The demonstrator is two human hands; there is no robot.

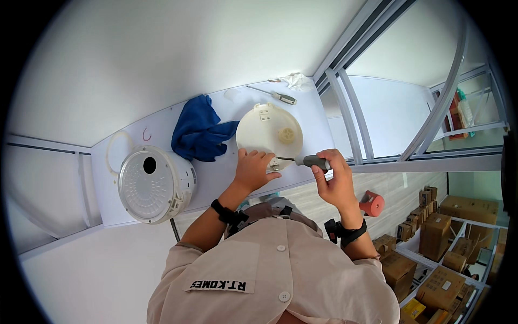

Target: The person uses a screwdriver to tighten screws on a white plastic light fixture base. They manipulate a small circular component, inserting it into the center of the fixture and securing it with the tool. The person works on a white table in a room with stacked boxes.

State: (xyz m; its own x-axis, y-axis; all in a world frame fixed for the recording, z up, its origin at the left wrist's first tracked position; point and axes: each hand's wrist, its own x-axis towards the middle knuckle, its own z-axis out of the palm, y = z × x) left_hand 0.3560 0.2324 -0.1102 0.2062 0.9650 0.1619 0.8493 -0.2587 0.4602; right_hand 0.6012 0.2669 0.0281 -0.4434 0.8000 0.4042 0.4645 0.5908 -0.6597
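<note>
So the person is leaning over a white bench (318, 116) and working on a round cream-coloured plastic lid (268, 135) that's lying flat near the front edge, roughly in the middle of the bench. The left hand (253, 170) is resting on the near rim of the lid, fingers spread flat and pressing down on it rather than wrapping around anything, so that grip is open and just steadying the part. The right hand (333, 181) is curling closed around the grey handle of a screwdriver (305, 160), and the thin shaft is pointing left with its tip sitting at a small fitting on the lid's near edge, just beside the left fingertips. Both wrists are wearing black straps. Right next to the lid on its left, a crumpled blue cloth (199, 129) is lying on the bench, touching or nearly touching the lid, can't quite tell which. Further left, a white round appliance body (154, 183) is sitting on its side with its ribbed metal face and a dark hole turned toward the camera. At the back of the bench a second screwdriver (275, 95) is lying near a scrunched white rag (297, 81). Off to the right, below bench level, stacks of brown cardboard boxes (440, 254) are sitting on shelving.
</note>
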